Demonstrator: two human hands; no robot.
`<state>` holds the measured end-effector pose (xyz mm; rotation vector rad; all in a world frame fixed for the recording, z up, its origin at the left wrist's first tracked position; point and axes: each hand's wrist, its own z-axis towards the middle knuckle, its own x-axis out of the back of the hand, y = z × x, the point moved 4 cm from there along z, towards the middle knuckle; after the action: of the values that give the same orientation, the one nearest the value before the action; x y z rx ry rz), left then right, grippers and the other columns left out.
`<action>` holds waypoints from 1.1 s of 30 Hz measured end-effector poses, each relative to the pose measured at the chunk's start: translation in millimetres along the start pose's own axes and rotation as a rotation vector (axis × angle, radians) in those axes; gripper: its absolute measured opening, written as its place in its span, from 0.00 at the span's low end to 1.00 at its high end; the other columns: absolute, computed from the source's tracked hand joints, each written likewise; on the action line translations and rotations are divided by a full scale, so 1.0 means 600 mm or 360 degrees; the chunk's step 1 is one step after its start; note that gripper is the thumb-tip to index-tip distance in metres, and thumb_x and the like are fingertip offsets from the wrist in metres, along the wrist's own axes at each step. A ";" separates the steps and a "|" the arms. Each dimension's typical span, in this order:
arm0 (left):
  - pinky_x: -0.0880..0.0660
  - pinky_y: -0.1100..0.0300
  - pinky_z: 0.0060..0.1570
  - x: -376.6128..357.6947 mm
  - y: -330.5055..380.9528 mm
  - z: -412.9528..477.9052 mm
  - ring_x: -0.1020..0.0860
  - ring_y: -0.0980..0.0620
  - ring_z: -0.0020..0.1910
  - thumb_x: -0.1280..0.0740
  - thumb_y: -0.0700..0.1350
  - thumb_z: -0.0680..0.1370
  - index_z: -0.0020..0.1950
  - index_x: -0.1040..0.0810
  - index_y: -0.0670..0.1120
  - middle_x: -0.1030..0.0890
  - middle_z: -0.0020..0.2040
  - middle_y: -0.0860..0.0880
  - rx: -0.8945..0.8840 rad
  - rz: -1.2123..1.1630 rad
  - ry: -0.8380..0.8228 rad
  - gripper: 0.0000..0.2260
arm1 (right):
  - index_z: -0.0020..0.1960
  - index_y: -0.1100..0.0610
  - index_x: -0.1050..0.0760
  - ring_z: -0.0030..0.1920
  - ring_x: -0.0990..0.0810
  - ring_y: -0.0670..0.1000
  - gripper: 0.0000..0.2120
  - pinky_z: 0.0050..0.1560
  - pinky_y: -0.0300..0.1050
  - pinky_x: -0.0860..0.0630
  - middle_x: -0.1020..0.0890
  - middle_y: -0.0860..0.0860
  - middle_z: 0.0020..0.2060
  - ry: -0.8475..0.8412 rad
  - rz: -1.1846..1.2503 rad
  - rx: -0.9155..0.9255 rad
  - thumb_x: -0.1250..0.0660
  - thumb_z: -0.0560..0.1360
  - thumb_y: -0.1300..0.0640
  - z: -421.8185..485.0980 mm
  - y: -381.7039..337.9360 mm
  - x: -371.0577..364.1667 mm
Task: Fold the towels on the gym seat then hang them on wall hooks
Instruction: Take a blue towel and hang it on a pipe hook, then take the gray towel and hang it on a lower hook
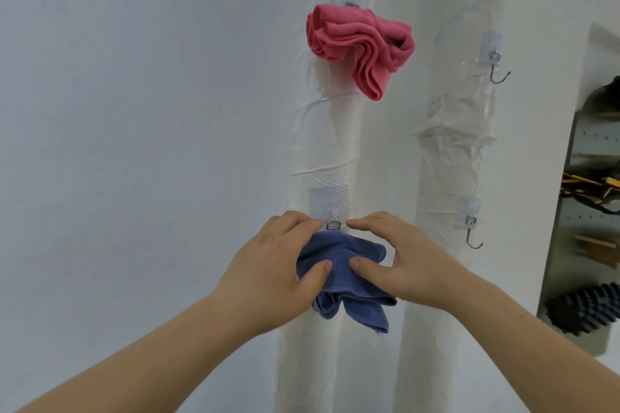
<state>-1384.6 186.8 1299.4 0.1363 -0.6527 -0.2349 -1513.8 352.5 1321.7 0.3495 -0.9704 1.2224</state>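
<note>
Left hand [275, 265]: fingers curled, thumb pinching blue towel [349, 282] at the hook [333, 224].
Right hand [399, 258]: pinching same soft, bunched terry cloth.
Pink towel [359, 43]: ruffled folds, hung above both hands.

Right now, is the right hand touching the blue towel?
Touching. The head view shows the right hand pinching the blue towel, thumb on its front.

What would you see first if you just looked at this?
The bright pink towel, bunched up high on the white column, jumps out first. Below it, the left hand and right hand hold a blue towel at a lower hook. Two bare hooks sit on the right-hand column.
</note>
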 end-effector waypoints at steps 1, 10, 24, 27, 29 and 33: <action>0.26 0.62 0.60 0.005 -0.001 -0.010 0.28 0.61 0.62 0.33 0.55 0.78 0.69 0.26 0.54 0.28 0.63 0.63 0.0005 -0.0016 0.0043 0.20 | 0.70 0.41 0.27 0.63 0.25 0.40 0.23 0.66 0.43 0.27 0.24 0.36 0.61 0.0033 -0.0006 -0.0010 0.29 0.76 0.47 -0.008 -0.004 0.005; 0.22 0.61 0.41 -0.064 0.030 -0.176 0.18 0.54 0.40 0.29 0.49 0.75 0.53 0.19 0.54 0.19 0.41 0.59 0.0130 -0.0769 0.0025 0.07 | 0.54 0.42 0.19 0.56 0.24 0.31 0.08 0.51 0.22 0.31 0.19 0.35 0.50 0.0526 0.0246 -0.0565 0.27 0.75 0.48 -0.233 -0.009 -0.064; 0.24 0.68 0.48 -0.274 0.164 -0.563 0.21 0.63 0.42 0.32 0.52 0.80 0.62 0.22 0.61 0.19 0.48 0.63 0.0175 -0.1251 -0.1648 0.11 | 0.60 0.40 0.21 0.51 0.20 0.37 0.12 0.54 0.35 0.24 0.18 0.37 0.49 0.0114 0.0031 -0.2060 0.32 0.78 0.42 -0.722 -0.125 -0.268; 0.25 0.69 0.47 -0.267 0.228 -0.679 0.23 0.65 0.40 0.34 0.51 0.81 0.65 0.23 0.61 0.20 0.48 0.64 0.0058 -0.1281 -0.2011 0.13 | 0.61 0.42 0.22 0.50 0.21 0.37 0.12 0.51 0.33 0.24 0.20 0.36 0.51 0.0082 0.0060 -0.2501 0.33 0.79 0.43 -0.886 -0.221 -0.286; 0.23 0.67 0.48 -0.248 0.276 -0.753 0.22 0.64 0.41 0.35 0.51 0.80 0.67 0.24 0.60 0.20 0.48 0.64 -0.0039 -0.1289 -0.2233 0.15 | 0.60 0.43 0.20 0.49 0.20 0.38 0.10 0.53 0.38 0.21 0.19 0.37 0.50 0.0126 0.0039 -0.2717 0.33 0.80 0.44 -0.985 -0.295 -0.290; 0.21 0.60 0.54 -0.187 0.366 -0.867 0.21 0.60 0.47 0.35 0.54 0.80 0.68 0.28 0.64 0.23 0.53 0.65 -0.0281 -0.1300 -0.2549 0.17 | 0.50 0.38 0.22 0.49 0.19 0.38 0.02 0.55 0.42 0.19 0.17 0.38 0.48 0.0318 0.0115 -0.2964 0.33 0.80 0.45 -1.125 -0.419 -0.288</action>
<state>-1113.1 454.5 867.8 0.0068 -2.1488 -1.2479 -997.6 625.4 866.1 -1.2405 -1.5129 0.0262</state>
